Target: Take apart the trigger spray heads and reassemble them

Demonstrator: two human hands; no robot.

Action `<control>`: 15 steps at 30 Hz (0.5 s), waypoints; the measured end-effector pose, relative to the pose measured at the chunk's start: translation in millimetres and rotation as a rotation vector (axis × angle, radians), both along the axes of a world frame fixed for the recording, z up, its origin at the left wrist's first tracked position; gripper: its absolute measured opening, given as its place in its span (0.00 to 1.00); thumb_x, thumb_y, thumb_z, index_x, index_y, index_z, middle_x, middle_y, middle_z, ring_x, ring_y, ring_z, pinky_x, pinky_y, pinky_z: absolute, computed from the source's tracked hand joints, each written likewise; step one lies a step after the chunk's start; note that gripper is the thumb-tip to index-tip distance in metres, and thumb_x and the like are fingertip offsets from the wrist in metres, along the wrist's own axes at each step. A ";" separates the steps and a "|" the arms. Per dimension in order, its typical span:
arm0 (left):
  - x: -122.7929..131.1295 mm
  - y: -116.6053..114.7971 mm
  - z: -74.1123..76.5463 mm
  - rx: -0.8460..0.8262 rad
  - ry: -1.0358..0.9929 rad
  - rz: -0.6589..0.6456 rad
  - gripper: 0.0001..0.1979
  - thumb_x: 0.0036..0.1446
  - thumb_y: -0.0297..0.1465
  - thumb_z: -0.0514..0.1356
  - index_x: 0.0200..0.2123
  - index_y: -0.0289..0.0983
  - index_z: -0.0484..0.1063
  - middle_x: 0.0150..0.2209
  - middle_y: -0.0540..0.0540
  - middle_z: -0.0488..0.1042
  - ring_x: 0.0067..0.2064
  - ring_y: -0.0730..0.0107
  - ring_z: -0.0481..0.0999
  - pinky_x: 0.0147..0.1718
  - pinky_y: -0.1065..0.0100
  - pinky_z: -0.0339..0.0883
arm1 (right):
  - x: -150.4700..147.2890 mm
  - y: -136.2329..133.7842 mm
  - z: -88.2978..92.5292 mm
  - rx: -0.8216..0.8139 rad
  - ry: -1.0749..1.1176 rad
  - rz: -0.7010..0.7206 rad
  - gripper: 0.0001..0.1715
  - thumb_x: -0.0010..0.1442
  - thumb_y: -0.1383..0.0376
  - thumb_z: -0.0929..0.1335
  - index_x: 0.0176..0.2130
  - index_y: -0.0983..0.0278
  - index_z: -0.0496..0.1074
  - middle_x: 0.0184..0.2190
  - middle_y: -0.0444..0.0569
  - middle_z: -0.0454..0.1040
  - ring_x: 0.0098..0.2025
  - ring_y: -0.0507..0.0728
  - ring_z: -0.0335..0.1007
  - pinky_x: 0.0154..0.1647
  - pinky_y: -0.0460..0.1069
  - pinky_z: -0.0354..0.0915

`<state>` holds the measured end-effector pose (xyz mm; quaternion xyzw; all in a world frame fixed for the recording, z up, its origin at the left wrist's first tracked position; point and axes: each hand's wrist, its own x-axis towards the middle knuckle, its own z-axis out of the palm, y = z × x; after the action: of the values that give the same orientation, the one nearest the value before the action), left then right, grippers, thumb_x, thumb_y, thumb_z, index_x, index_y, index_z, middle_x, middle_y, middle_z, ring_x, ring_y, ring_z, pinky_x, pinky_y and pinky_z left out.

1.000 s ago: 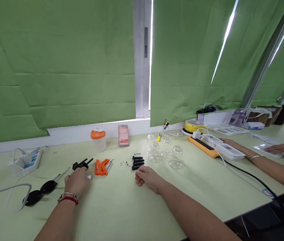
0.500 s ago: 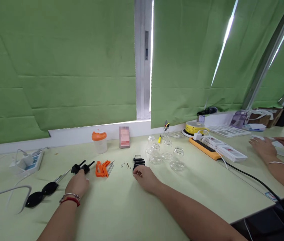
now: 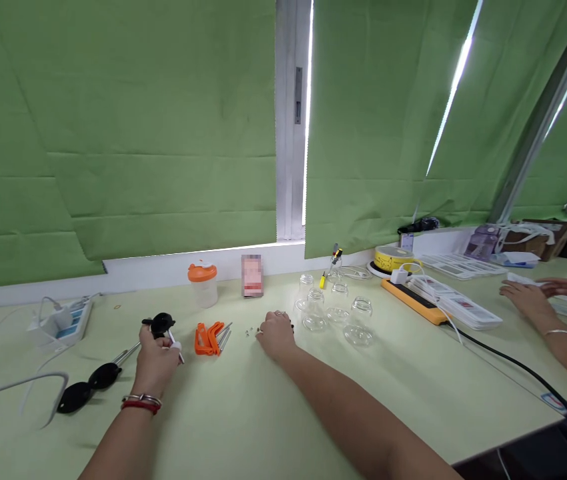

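My left hand [image 3: 156, 365] is closed around a black round-headed part [image 3: 163, 323] with a pale rod that slants down to the right. Beside it on the left lie two black oval pieces [image 3: 105, 377] with metal rods. To its right rest orange brackets [image 3: 206, 339] and several thin metal rods [image 3: 224, 335]. My right hand [image 3: 277, 337] is lowered to the tabletop with its fingers curled over a group of small dark parts, which it mostly hides. What its fingertips grip is hidden. A few tiny metal bits [image 3: 248, 331] lie just left of it.
Several clear glass jars [image 3: 315, 313] stand to the right. An orange-lidded cup [image 3: 203, 287] and a phone-like pinkish card [image 3: 252, 275] stand at the back. An orange power strip [image 3: 411, 301] trails a black cable. Another person's hands [image 3: 528, 303] work at far right.
My left hand has lifted and turned the black round-headed part, so its rod now points down. My right hand has moved forward over the dark cylinders and spring, covering them.
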<state>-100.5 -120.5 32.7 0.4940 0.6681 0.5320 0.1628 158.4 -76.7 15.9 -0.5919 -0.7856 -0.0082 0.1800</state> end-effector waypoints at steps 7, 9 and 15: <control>16.2 -5.2 5.6 0.189 -0.396 -0.221 0.39 0.38 0.25 0.62 0.54 0.44 0.53 0.24 0.58 0.66 0.21 0.77 0.69 0.19 0.72 0.68 | -9.1 -1.6 -2.4 0.000 0.003 0.044 0.11 0.55 0.68 0.64 0.28 0.67 0.77 0.34 0.57 0.72 0.44 0.62 0.62 0.44 0.55 0.52; 20.5 -7.8 9.0 0.217 -0.452 -0.248 0.38 0.35 0.24 0.64 0.53 0.44 0.56 0.24 0.58 0.67 0.23 0.76 0.70 0.21 0.71 0.70 | -11.7 -8.6 -1.7 0.006 0.021 0.070 0.11 0.56 0.68 0.65 0.28 0.66 0.76 0.34 0.56 0.72 0.44 0.62 0.62 0.44 0.54 0.53; 40.7 -17.8 13.6 0.249 -0.532 -0.407 0.35 0.34 0.23 0.66 0.48 0.42 0.58 0.23 0.60 0.66 0.22 0.77 0.69 0.21 0.71 0.70 | -22.0 -51.3 0.1 -0.340 0.846 0.226 0.10 0.57 0.61 0.65 0.33 0.65 0.72 0.35 0.49 0.72 0.38 0.54 0.66 0.39 0.50 0.60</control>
<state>-59.8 -138.3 46.4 0.4770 0.4204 0.6760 0.3724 136.4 -128.0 15.9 -0.4751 -0.6930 0.3822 0.3847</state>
